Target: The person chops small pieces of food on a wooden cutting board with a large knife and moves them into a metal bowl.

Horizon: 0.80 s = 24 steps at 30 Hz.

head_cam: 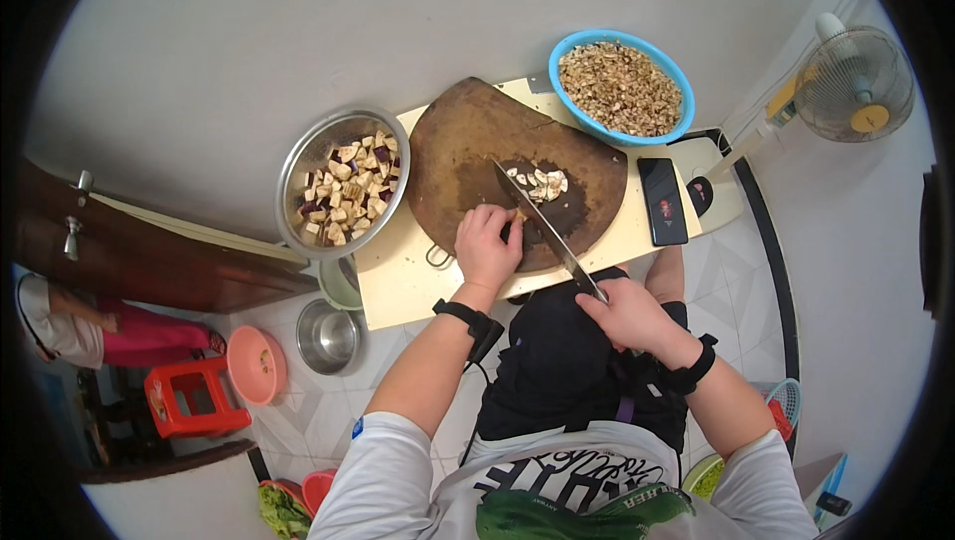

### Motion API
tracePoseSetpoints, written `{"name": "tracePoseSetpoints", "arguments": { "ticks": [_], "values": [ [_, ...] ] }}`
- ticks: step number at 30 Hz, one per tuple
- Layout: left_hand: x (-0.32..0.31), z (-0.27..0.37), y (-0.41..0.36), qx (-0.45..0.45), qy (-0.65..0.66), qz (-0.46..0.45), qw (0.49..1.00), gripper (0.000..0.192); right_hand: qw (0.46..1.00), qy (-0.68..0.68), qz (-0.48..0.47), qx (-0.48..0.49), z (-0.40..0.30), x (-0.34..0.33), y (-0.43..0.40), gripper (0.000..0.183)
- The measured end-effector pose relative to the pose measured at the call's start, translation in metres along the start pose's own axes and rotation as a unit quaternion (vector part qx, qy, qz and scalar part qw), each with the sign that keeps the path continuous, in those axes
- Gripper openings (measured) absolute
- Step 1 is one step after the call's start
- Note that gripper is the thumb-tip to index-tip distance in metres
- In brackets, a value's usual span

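My right hand grips the handle of a long kitchen knife. The blade slants up and left across a worn wooden cutting board, its tip lying left of a small heap of thin slices that look like eggplant. Just left of the blade, my left hand has its fingers curled over a small piece of eggplant, mostly hidden by the fingers and the knife. A metal colander with eggplant chunks stands at the board's left. At upper right, a blue basin holds finely chopped pieces.
The board rests on a pale low table, with a phone at its right edge. A fan stands by the right wall. On the floor at left are a steel bowl, a pink basin and a red stool; another person is beyond.
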<state>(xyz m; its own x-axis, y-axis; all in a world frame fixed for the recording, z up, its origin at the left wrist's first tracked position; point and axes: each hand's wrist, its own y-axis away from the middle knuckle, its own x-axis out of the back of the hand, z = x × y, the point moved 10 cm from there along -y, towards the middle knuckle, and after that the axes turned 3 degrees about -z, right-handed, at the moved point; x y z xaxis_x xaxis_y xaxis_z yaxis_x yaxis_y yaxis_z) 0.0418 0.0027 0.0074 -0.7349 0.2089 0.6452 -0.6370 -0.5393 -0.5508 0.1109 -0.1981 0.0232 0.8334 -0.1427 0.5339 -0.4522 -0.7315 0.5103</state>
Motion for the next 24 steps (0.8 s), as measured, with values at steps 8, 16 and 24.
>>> {"name": "tracePoseSetpoints", "arguments": {
  "ticks": [8, 16, 24],
  "values": [
    [-0.002, 0.000, 0.000, -0.004, -0.008, 0.001, 1.000, 0.008, 0.999, -0.029, -0.034, -0.013, -0.020, -0.010, -0.049, 0.042],
    [0.001, -0.004, 0.003, 0.010, -0.002, 0.009, 1.000, 0.013, 0.998, -0.049, 0.026, -0.017, -0.030, 0.007, -0.049, 0.043],
    [-0.001, -0.003, 0.004, 0.003, -0.001, 0.011, 1.000, 0.013, 0.999, -0.030, 0.041, 0.001, -0.023, 0.004, -0.038, 0.042]
  ]
}}
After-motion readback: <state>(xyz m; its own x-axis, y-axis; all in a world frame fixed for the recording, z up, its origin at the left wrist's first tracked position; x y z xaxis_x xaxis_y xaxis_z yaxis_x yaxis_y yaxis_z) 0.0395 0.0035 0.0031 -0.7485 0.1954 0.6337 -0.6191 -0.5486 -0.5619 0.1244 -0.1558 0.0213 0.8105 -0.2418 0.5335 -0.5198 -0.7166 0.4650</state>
